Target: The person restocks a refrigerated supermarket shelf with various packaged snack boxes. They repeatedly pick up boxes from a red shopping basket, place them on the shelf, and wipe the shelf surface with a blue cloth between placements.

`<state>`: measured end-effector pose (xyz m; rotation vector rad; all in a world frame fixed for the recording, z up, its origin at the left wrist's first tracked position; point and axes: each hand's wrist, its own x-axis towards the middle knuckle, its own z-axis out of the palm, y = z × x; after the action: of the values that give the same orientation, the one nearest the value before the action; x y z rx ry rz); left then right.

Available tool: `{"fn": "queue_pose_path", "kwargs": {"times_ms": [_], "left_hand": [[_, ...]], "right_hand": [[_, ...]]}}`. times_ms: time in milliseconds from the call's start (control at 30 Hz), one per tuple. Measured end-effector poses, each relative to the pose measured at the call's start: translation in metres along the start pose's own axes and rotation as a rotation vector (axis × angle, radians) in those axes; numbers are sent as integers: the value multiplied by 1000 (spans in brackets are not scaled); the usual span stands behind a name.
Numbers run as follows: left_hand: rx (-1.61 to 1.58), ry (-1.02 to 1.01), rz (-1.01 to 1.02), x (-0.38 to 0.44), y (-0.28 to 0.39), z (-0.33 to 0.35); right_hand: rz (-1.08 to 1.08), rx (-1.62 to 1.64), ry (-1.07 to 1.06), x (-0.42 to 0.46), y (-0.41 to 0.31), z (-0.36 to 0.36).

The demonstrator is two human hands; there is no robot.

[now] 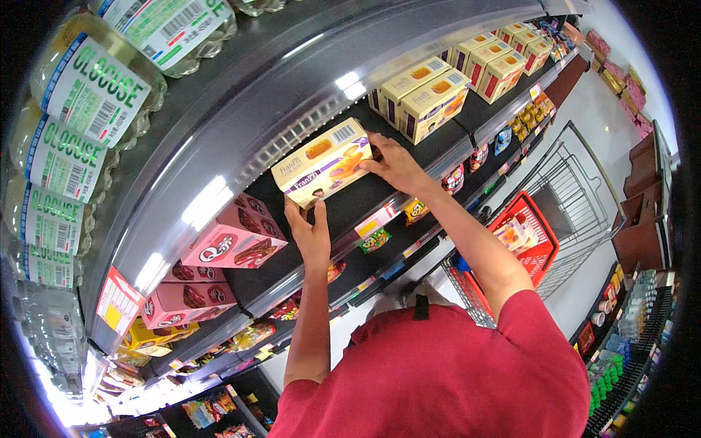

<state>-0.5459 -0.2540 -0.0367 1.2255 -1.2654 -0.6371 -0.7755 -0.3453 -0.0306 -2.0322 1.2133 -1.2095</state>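
Observation:
A cream Franzzi biscuit box (pixel 328 161) with a purple band is held between my two hands at a black refrigerated-style shelf (pixel 350 216). My left hand (pixel 308 227) grips its near left end, thumb on the front face. At the opposite end, my right hand (pixel 391 161) has its thumb on the front and its fingers around the far side. Whether the box's underside rests on the shelf I cannot tell. To its right, on the same shelf, stand matching cream boxes with purple trim (pixel 432 104).
Pink snack boxes (pixel 235 235) stand left of my hands. Above, a shelf with a curved dark edge (pixel 230 131) carries bottles labelled glucose (pixel 98 90). Bagged snacks (pixel 375 240) fill the tier below. Behind my right arm is a wire shopping cart (pixel 580 208) with a red basket (pixel 539 241).

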Motion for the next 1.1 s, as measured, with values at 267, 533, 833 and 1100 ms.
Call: {"fn": "queue_pose_path", "kwargs": {"times_ms": [267,533,833,1100], "left_hand": [[165,63,-11,37,-34,0],[164,91,-27,53,-57,6],[227,94,-45,54,-59,0],[225,143,11,39,-32,9]], "right_hand": [[80,-190,82,29,-1,38],[211,-234,21,39,3,46],[194,-189,65,41,6,55],[118,-80,165,36,26,51]]}}
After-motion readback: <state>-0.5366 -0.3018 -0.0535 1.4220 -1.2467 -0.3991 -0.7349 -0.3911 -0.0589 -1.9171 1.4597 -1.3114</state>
